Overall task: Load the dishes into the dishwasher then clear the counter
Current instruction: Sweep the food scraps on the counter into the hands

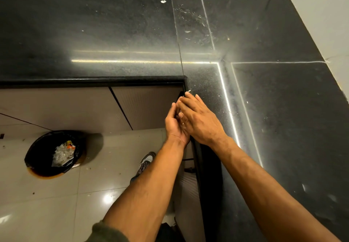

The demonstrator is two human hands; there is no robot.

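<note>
A black stone counter [113,34] runs in an L shape, with white crumbs [190,19] scattered near the seam and one larger white scrap [163,1] further back. My left hand [174,123] is cupped, palm up, just off the counter's inner corner edge. My right hand [200,121] lies flat with straight fingers on the counter beside that edge, its fingertips over the cupped left palm. A small white bit [189,91] shows at the right fingertips. What lies in the left palm is hidden.
A black-lined waste bin [43,158] with crumpled wrappers stands on the tiled floor at lower left. Beige cabinet fronts [75,107] sit under the counter. My shoe [146,161] is on the floor. A pale wall [324,15] borders the counter at right.
</note>
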